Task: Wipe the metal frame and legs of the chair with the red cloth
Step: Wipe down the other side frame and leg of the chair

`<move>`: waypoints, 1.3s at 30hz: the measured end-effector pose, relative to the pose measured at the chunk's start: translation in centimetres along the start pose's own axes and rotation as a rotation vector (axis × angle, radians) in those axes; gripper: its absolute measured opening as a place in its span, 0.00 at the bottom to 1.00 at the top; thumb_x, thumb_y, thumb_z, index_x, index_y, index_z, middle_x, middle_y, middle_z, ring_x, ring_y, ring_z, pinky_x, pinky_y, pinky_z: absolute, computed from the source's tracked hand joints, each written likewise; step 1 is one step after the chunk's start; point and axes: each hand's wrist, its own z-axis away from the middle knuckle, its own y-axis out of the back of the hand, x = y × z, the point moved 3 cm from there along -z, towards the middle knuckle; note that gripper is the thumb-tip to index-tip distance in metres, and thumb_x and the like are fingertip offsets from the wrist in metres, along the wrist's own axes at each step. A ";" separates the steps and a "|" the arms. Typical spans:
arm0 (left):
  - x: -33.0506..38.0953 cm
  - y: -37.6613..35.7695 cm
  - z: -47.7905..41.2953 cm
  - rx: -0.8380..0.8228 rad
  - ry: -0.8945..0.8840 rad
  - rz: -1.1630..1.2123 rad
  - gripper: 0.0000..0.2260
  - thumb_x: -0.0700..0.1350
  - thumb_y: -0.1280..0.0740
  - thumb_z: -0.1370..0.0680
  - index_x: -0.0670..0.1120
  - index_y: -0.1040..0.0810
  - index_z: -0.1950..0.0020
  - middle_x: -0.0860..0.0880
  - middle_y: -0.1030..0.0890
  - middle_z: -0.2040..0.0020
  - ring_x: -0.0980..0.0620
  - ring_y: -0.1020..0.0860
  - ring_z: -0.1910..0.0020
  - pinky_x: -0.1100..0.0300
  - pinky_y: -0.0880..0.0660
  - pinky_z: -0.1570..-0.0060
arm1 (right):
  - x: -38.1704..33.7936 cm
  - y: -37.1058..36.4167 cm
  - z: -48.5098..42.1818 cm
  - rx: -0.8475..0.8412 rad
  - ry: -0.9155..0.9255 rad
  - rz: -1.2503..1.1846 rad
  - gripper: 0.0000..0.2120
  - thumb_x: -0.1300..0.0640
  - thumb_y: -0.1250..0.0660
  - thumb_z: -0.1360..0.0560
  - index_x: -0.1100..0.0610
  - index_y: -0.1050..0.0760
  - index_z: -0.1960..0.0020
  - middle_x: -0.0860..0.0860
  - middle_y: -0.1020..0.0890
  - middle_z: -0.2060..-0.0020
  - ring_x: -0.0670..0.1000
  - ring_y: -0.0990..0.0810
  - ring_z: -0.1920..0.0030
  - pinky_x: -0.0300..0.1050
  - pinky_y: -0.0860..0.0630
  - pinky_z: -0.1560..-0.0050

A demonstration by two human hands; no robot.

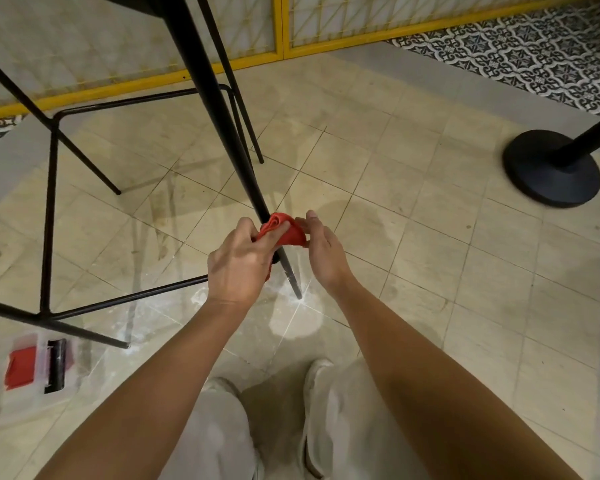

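Red cloth [284, 232] wraps front chair leg [219, 109], pinched by L hand [239, 261] & R hand [321, 247] fingertips; leg axis runs up-left, foot toward floor [413, 237] nr R hand.

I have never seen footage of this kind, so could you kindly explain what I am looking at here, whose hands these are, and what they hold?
There is no machine here: a person wears a wide-angle camera on the head, looking down at their own bare arms. The single picture is that head view. The left hand and the right hand together pinch a crumpled red cloth wrapped around the lower part of a thin black metal chair leg. On the beige tiled floor at lower left lies a blurred clear plastic case with red contents. At right stands a round black post base. The person's pale trousers show at the bottom.
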 end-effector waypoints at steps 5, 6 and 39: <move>-0.2 -1.5 0.6 -0.059 -0.019 -0.093 0.21 0.40 0.21 0.35 0.56 0.18 0.46 0.47 0.30 0.67 0.50 0.30 0.76 0.64 0.34 0.79 | -0.2 0.0 0.6 -0.036 -0.008 -0.007 0.26 0.43 0.52 0.19 0.58 0.26 0.36 0.55 0.22 0.39 0.49 0.25 0.40 0.31 0.35 0.53; -0.3 -1.9 0.8 -0.065 -0.019 -0.124 0.20 0.40 0.21 0.36 0.56 0.17 0.48 0.48 0.29 0.67 0.51 0.30 0.77 0.65 0.35 0.79 | -0.2 0.1 0.6 -0.042 -0.019 -0.016 0.25 0.43 0.52 0.19 0.57 0.27 0.34 0.54 0.24 0.37 0.48 0.26 0.40 0.28 0.36 0.55; -1.6 -8.4 2.2 -0.310 0.824 0.633 0.11 0.43 0.43 0.19 0.44 0.29 0.37 0.40 0.22 0.45 0.42 0.23 0.47 0.49 0.26 0.43 | 0.3 0.1 -0.4 0.014 -0.056 0.045 0.27 0.39 0.55 0.21 0.52 0.28 0.33 0.52 0.27 0.35 0.53 0.29 0.35 0.54 0.37 0.30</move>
